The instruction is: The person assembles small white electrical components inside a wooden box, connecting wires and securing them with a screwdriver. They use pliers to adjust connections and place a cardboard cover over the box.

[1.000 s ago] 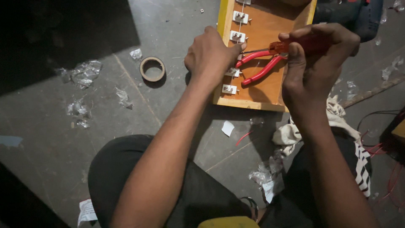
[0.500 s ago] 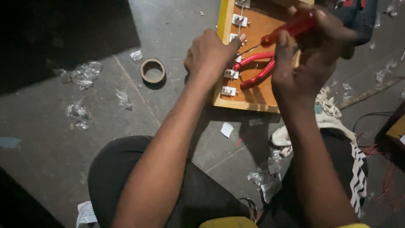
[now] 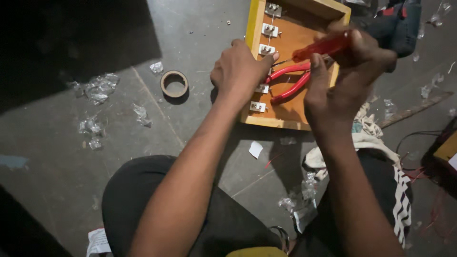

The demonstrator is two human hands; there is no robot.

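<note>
A shallow yellow-edged wooden box [image 3: 282,123] lies on the grey floor, with a column of small white metal connectors [image 3: 266,49] fixed along its left inner side. My left hand [image 3: 240,71] rests on the box's left edge, fingertips touching a connector. My right hand [image 3: 345,71] grips a red-handled screwdriver [image 3: 323,46], whose tip points left toward the connector by my left fingers. Red-handled pliers [image 3: 291,81] lie loose inside the box below the screwdriver.
A brown tape roll [image 3: 174,84] lies on the floor left of the box. Crumpled clear plastic scraps [image 3: 97,89] are scattered at the left. A dark power drill [image 3: 399,26] sits beyond the box. A striped cloth [image 3: 399,190] and red wires [image 3: 435,209] lie at the right.
My right hand has let the pliers drop into the box and now holds the red screwdriver, brought down toward the connectors. My left hand has stayed on the box edge.
</note>
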